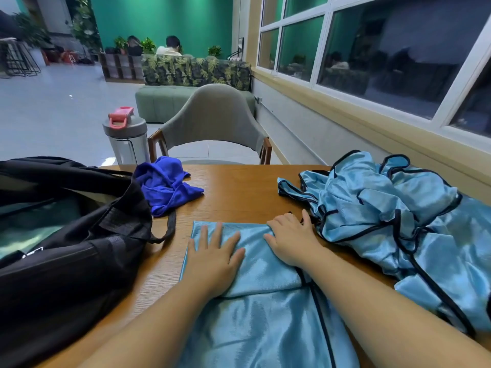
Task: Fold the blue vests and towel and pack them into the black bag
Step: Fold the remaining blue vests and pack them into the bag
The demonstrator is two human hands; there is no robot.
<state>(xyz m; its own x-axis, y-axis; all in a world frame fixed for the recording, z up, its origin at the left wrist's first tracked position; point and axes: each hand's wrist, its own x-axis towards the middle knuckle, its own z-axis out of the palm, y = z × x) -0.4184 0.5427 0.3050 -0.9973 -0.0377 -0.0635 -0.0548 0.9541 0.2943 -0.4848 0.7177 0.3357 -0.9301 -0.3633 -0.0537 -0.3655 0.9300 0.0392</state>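
Note:
A light blue vest with black trim lies flat on the wooden table in front of me, its far part folded over. My left hand rests palm down on the fold, fingers spread. My right hand presses flat on the fold's right corner. A heap of more light blue vests lies crumpled at the right. A dark blue towel sits bunched at the table's far left. The black bag stands open at the left, with pale fabric visible inside.
A shaker bottle with a grey and red lid stands behind the towel at the table's far edge. A grey chair faces me across the table. The bag's strap trails onto the table. A window wall runs along the right.

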